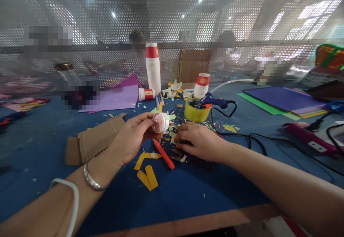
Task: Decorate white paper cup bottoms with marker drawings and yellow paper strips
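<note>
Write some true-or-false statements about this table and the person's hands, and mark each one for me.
1. The left hand holds a small white round piece. True.
2. The left hand also grips the red pen. False: the red pen lies on the table.
3. The tall cup stack stands upright. True.
4. The left wrist is bare. False: it wears a silver bangle.
5. The glue gun is blue. True.

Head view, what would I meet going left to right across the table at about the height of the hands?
Corrugated cardboard → left hand → round white piece → right hand → magenta power strip.
</note>
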`<control>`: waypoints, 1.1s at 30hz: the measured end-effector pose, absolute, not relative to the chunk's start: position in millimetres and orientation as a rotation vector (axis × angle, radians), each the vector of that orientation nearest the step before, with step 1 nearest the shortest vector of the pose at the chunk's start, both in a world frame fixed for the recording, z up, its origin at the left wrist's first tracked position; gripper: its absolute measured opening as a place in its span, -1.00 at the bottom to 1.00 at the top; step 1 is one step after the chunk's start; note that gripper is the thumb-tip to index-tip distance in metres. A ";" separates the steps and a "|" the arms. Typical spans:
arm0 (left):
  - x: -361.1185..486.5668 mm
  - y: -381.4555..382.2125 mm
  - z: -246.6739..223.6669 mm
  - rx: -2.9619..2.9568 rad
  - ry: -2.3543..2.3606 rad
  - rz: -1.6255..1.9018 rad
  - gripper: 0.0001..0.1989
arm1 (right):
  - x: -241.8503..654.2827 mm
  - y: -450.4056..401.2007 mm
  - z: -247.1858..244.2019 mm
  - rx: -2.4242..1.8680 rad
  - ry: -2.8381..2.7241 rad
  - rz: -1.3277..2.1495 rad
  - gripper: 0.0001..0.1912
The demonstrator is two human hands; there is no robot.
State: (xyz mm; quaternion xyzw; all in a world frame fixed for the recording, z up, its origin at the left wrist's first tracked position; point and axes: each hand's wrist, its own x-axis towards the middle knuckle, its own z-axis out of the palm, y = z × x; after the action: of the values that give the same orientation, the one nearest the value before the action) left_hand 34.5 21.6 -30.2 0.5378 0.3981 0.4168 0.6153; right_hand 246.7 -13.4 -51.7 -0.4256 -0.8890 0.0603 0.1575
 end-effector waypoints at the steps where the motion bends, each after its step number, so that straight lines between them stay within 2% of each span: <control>1: 34.5 21.0 -29.9 1.239 0.920 0.960 -0.92 | 247.0 -13.4 -52.5 -1.210 -2.558 0.135 -0.84; 9: 34.4 21.4 -29.5 1.258 0.927 0.950 -0.93 | 249.8 -11.7 -57.6 -1.086 -2.557 0.036 -0.82; 24: 32.5 22.4 -30.0 1.248 0.916 0.937 -0.93 | 257.5 -14.4 -53.7 -1.035 -2.511 0.249 -0.80; 33: 35.1 19.7 -26.4 1.235 0.946 0.908 -0.91 | 261.0 -15.1 -45.8 -1.127 -2.184 0.315 -0.83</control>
State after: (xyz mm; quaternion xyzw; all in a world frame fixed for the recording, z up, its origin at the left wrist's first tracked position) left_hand 35.1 19.7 -26.4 0.5375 0.4116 0.3952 0.6209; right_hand 261.0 -15.1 -45.8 -0.4301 -0.8333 0.1203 0.3258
